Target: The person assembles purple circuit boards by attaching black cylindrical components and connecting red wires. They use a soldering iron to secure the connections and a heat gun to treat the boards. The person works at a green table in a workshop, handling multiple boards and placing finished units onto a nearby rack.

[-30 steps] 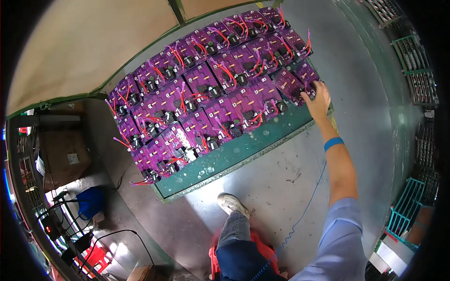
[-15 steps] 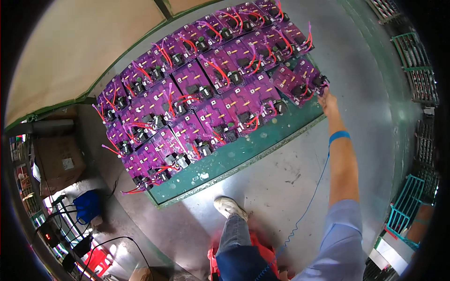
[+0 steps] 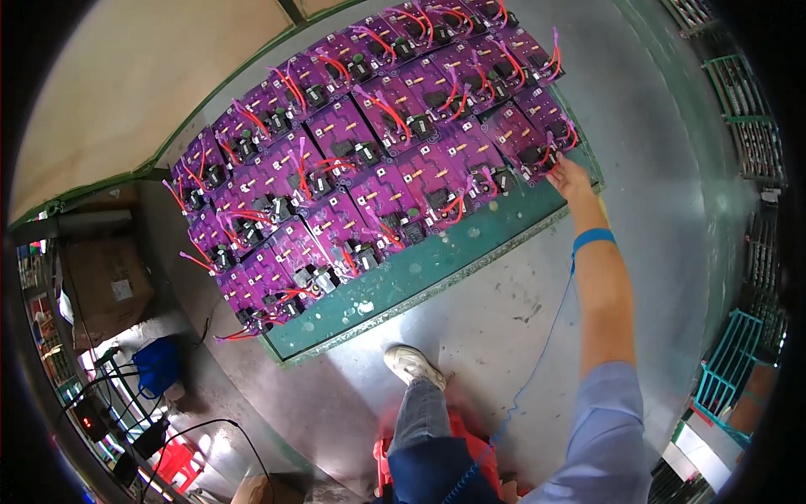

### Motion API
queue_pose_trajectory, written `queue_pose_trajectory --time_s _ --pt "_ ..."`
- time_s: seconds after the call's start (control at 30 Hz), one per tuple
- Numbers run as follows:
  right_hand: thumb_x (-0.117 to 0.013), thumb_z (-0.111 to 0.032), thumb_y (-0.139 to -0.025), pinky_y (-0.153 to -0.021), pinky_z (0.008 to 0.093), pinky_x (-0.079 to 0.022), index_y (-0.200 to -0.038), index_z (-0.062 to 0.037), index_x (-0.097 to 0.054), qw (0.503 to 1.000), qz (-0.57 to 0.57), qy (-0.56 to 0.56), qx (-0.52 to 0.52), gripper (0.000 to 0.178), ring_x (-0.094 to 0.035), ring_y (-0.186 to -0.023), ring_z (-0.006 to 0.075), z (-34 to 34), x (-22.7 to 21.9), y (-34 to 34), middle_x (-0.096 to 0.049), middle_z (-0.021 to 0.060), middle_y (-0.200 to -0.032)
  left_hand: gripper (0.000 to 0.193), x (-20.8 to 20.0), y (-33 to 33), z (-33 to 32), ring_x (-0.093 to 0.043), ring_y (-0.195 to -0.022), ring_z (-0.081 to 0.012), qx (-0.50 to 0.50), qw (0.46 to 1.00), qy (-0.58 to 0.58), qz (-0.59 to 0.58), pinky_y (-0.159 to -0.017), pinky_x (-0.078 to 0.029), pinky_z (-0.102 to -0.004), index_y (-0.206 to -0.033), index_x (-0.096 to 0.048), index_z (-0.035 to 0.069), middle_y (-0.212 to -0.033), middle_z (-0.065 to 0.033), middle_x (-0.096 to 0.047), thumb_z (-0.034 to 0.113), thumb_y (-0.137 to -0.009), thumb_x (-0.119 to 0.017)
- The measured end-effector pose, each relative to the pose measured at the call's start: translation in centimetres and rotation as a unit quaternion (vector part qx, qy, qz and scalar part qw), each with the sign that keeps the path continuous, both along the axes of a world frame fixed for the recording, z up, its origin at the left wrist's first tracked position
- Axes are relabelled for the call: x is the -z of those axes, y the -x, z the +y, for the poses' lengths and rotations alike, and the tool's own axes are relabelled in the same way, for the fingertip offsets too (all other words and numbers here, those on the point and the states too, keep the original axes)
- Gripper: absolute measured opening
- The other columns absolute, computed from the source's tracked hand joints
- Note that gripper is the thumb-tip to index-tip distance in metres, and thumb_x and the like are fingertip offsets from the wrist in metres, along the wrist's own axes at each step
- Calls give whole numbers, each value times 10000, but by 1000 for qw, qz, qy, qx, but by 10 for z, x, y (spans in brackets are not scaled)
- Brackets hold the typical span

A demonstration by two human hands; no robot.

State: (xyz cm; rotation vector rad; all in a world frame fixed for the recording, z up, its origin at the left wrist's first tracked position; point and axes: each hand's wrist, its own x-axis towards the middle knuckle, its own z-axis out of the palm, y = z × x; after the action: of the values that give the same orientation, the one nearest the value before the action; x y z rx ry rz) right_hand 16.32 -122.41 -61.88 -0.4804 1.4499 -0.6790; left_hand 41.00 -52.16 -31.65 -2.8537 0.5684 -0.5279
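Observation:
My right hand (image 3: pixel 570 179) is at the near right corner of a spread of purple circuit boards. Its thumb and fingers pinch the near edge of a circuit board (image 3: pixel 512 130) bearing black parts and red wires with purple ends. Just right of it lies another purple board (image 3: pixel 539 106), close to the fingers. The fingertips are partly hidden among the wires. Several more boards (image 3: pixel 336 126) lie side by side in rows on a green mat (image 3: pixel 403 273). A blue wrist strap (image 3: pixel 594 238) with a coiled cord circles my right wrist. My left hand is out of view.
A tan panel (image 3: pixel 151 76) with green edging borders the far left. Below it are a cardboard box (image 3: pixel 109 286) and a blue bag (image 3: pixel 156 368) near black cables. Green racks (image 3: pixel 730 357) line the right side. My shoe (image 3: pixel 411 367) rests below the mat's front edge.
My right hand has moved left along the near edge, from the rightmost board to the one beside it. Both boards, askew before, now lie straighter in line with their row.

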Motion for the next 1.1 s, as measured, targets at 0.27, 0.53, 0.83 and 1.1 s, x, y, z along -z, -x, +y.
queue_pose_trajectory --time_s 0.27,0.53,0.83,1.1 --pt "-540 -150 -836 -799 380 -478 -1016 -15 -496 1000 -5 18 3 229 -534 -925 255 23 2 -12 -536 121 -964 531 5 -4 -4 -472 -995 -371 7 1000 -4 -2 -858 -381 -427 -1130 -448 -28 -1076 -229 -484 229 -687 -587" --pt "-577 -194 -807 -722 383 -471 -976 -24 -523 988 141 57 -17 245 -557 -859 236 6 7 -6 -571 96 -914 525 7 -8 -9 -474 -993 -371 12 1000 -6 -3 -859 -381 -425 -1130 -448 -30 -1072 -230 -486 202 -680 -587" --pt "-551 -135 -770 -749 378 -421 -871 -41 -547 631 467 595 -172 138 -538 -793 291 51 -88 -61 -560 121 -819 520 9 -7 -4 -476 -990 -371 -3 1000 2 -3 -860 -381 -422 -1129 -448 -33 -1068 -230 -488 173 -672 -587" --pt "-572 -252 -749 -986 412 -252 -992 59 -546 401 542 585 -451 396 -386 -1129 319 51 -70 -81 -483 202 -1130 517 8 -19 -5 -477 -988 -371 1 1000 6 1 -861 -381 -420 -1128 -448 -35 -1064 -230 -490 147 -664 -587"
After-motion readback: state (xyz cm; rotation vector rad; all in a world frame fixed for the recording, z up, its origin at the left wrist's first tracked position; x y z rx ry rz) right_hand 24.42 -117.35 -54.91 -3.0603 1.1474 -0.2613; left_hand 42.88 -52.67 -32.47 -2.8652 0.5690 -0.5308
